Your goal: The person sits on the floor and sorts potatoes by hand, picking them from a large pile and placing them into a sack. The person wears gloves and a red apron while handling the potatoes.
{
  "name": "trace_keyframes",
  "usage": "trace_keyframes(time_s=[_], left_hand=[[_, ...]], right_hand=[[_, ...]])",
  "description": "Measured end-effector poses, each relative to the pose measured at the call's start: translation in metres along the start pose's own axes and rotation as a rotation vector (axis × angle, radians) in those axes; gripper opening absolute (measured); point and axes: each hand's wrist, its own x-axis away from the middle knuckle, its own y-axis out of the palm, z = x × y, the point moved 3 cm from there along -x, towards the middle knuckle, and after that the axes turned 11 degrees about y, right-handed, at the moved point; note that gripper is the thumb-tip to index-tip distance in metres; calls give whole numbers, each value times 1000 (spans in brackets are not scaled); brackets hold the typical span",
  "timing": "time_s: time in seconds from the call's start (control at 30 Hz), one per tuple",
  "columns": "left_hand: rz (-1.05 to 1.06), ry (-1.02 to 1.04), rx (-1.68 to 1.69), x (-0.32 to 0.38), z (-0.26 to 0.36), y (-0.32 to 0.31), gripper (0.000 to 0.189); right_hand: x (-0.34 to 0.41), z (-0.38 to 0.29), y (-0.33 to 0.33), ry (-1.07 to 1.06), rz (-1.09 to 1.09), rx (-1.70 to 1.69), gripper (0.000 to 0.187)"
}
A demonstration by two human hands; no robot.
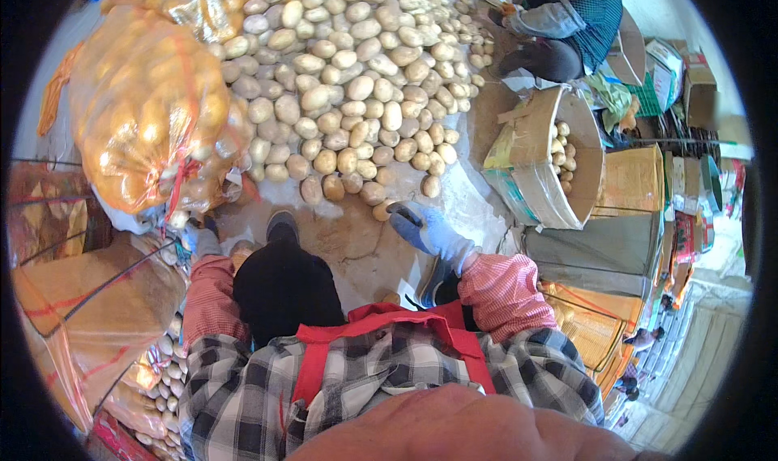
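Note:
A broad heap of potatoes (pixel 358 87) lies on the floor before me. My right hand (pixel 428 228), in a blue and white work glove, reaches down at the near edge of the heap. Its fingertips are at a potato (pixel 383 210); whether they grip it cannot be told. My left hand (pixel 197 237), gloved too, is low at the left, beside the tied end of a large orange mesh sack of potatoes (pixel 149 108). Its fingers are mostly hidden. Red string hangs from the sack's neck.
Another full sack (pixel 200 5) stands behind. At the right is a taped cardboard box (pixel 535 157) with potatoes inside. Beyond it a co-worker (pixel 565 32) crouches by the heap. Stacked crates and boxes (pixel 595 248) line the right. A large brown covered bundle (pixel 103 297) is at the left.

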Motion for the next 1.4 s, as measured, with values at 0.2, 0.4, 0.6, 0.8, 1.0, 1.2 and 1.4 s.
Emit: trace_keyframes(time_s=[0.2,0.4,0.6,0.8,1.0,1.2,1.4], left_hand=[[-210,141,-355,-11,76,-40,49],[-230,49,-115,-1,17,-8,45],[-244,-212,722,20,27,-28,41],[-610,-152,1486,29,197,-99,37],[-1002,472,1492,86,400,-151,35],[-1142,153,1562,162,486,-72,33],[-1352,-193,1647,192,503,-63,43]], right_hand=[[9,0,3,-1,-22,-39,19],[18,14,6,-32,-7,-98,19],[28,3,-9,-60,-55,-219,20],[45,2,-25,-229,-45,-559,23],[69,-3,-51,-611,321,-37,38],[73,-2,-71,-285,-688,-1916,55],[65,45,-84,-262,-272,-1708,51]])
